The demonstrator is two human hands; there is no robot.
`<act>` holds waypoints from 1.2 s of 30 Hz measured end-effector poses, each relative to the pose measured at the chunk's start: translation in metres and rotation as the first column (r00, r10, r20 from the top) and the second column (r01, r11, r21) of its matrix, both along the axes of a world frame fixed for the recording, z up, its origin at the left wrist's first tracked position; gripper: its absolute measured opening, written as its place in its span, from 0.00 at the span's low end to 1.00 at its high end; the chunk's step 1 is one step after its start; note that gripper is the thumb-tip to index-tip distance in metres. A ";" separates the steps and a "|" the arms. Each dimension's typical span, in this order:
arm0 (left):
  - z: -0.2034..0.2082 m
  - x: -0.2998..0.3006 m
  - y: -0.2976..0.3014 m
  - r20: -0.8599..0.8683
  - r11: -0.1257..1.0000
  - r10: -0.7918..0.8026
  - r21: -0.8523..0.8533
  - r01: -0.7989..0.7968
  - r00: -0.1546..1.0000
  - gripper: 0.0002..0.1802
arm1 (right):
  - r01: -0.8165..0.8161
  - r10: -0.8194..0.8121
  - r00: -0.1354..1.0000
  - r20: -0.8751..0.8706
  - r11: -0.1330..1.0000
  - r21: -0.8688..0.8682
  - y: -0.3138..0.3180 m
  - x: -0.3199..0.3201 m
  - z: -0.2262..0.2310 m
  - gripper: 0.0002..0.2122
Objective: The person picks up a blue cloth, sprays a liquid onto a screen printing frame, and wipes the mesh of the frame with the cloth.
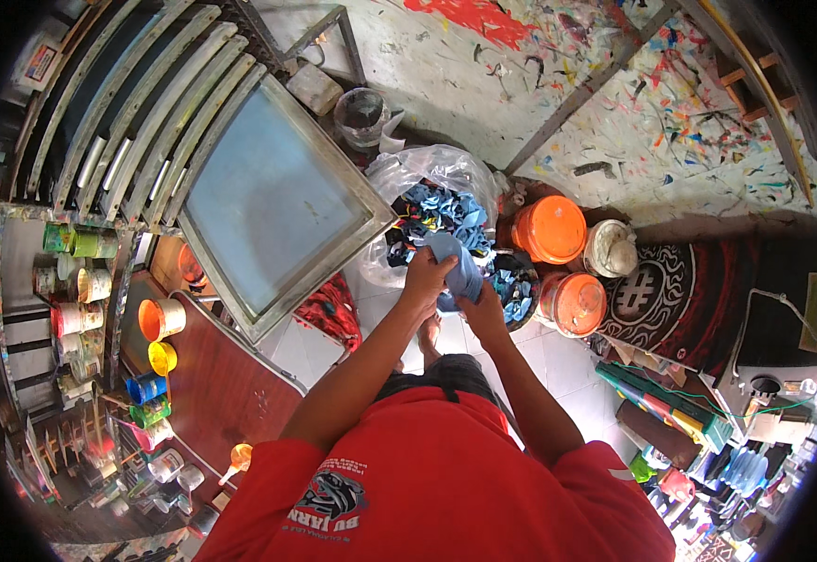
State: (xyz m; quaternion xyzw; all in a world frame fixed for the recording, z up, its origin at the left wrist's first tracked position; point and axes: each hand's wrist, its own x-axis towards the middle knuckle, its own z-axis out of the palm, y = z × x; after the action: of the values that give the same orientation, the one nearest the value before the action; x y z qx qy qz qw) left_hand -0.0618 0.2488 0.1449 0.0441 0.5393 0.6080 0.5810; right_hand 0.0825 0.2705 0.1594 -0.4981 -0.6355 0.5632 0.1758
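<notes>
A grey-blue piece of cloth (462, 271) is stretched between my two hands, above a heap of rags. My left hand (426, 278) grips its left side with closed fingers. Lower down and to the right, my right hand (483, 313) has its fingers closed on the near edge. Just beyond the hands sits a clear plastic bag (469, 173) filled with blue, black and multicoloured cloth scraps (436, 204). More blue scraps (518, 295) fill a container right of my right hand. The cloth hides part of both heaps.
A framed screen (277, 206) leans at the left beside a rack of more frames (146, 112). Orange-lidded buckets (549, 229) stand at the right. Paint pots (161, 319) line a reddish-brown board (230, 393). A paint-smeared wall (558, 94) rises behind.
</notes>
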 end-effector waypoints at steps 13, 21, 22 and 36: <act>-0.002 -0.027 0.027 0.059 0.998 0.052 0.040 -0.055 0.997 0.13 | -0.050 -0.029 0.967 -0.253 0.952 -0.301 0.029 0.025 0.007 0.11; 0.025 -0.027 0.047 -0.004 0.962 0.254 -0.105 -0.253 0.967 0.21 | -0.053 0.044 0.994 -0.102 0.996 -0.078 0.045 0.016 0.047 0.14; 0.033 -0.028 0.046 -0.090 0.969 0.227 -0.082 -0.234 0.970 0.23 | -0.045 0.039 0.996 -0.078 0.996 -0.075 0.053 0.015 0.056 0.14; 0.115 -0.061 0.042 -0.977 0.835 -0.050 0.074 0.545 0.209 0.33 | -0.271 0.124 0.794 -0.595 0.948 -0.164 0.114 -0.046 0.227 0.13</act>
State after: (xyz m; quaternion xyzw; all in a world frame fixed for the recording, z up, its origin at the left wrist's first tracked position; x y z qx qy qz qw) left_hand -0.1227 0.2905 0.2595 0.6232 0.6161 0.4258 0.2253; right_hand 0.0364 0.3847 0.3862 -0.2514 -0.5276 0.7757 0.2380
